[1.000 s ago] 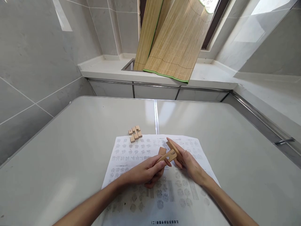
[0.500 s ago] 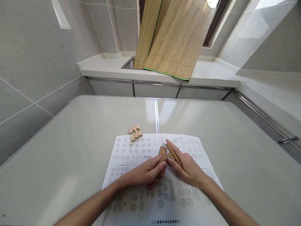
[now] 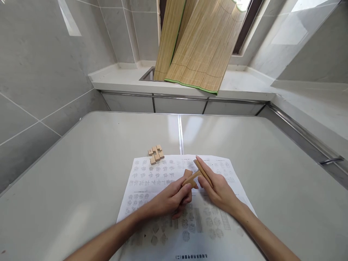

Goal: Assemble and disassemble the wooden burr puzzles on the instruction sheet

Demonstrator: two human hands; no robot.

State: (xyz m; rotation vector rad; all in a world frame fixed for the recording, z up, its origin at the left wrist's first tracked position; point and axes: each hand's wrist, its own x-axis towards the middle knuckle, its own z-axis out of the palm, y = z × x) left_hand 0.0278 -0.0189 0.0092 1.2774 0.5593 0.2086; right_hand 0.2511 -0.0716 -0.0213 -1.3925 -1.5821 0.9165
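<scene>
Below the centre of the frame, two hands are held close together over a large printed sheet (image 3: 163, 250). By the left hand (image 3: 174, 196), closed with the thumb laid on top, a slanting wooden piece (image 3: 191, 178) is gripped. Just behind it, the end of a wooden block (image 3: 187, 173) is seen rising from the same hand; how it is held cannot be told, since its lower part is hidden by the fingers. By the right hand (image 3: 221, 189), a narrow wooden bar (image 3: 203, 173) is pinched between the thumb and the extended fingers, tilted with its upper end towards the upper left of the frame. The far end of the slanting wooden piece is brought up against the bar, or very nearly so; whether the two are joined cannot be made out.

To the upper left of the hands, a cluster of small wooden blocks (image 3: 156, 155) is laid across the far edge of the sheet, partly on the paper and partly on the pale table (image 3: 81, 163). The sheet is covered with rows of small printed figures. Across the top centre of the frame, bamboo mats (image 3: 201, 54) are draped over a white counter (image 3: 116, 81), and a metal-rimmed recess (image 3: 148, 75) is partly covered by them.
</scene>
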